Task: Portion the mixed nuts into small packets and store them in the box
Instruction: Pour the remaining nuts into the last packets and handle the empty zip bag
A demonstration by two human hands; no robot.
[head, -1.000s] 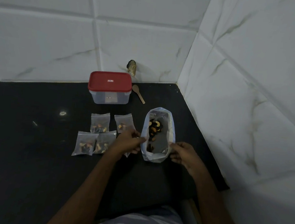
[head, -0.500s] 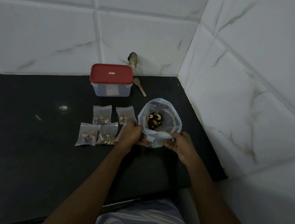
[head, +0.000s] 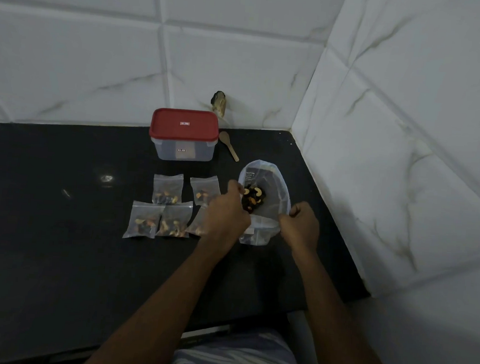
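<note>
A large clear bag (head: pixel 273 181) stands open on the black counter, with mixed nuts (head: pixel 253 198) at its bottom. My left hand (head: pixel 226 212) grips the bag's left rim. On the right rim my right hand (head: pixel 300 224) pinches the plastic. Several small filled packets (head: pixel 168 189) lie in two rows to the left of the bag; one of them is partly hidden under my left hand. The storage box (head: pixel 184 137) with its red lid closed stands behind the packets.
A small wooden spoon (head: pixel 228 145) lies right of the box. The black counter (head: pixel 57 225) ends at tiled walls behind and on the right. A dark chipped spot (head: pixel 219 102) marks the back wall.
Both hands lifted the bag from lying flat to standing and spread its mouth wider. The nuts gathered at the bottom. The camera tilted, shifting the scene.
</note>
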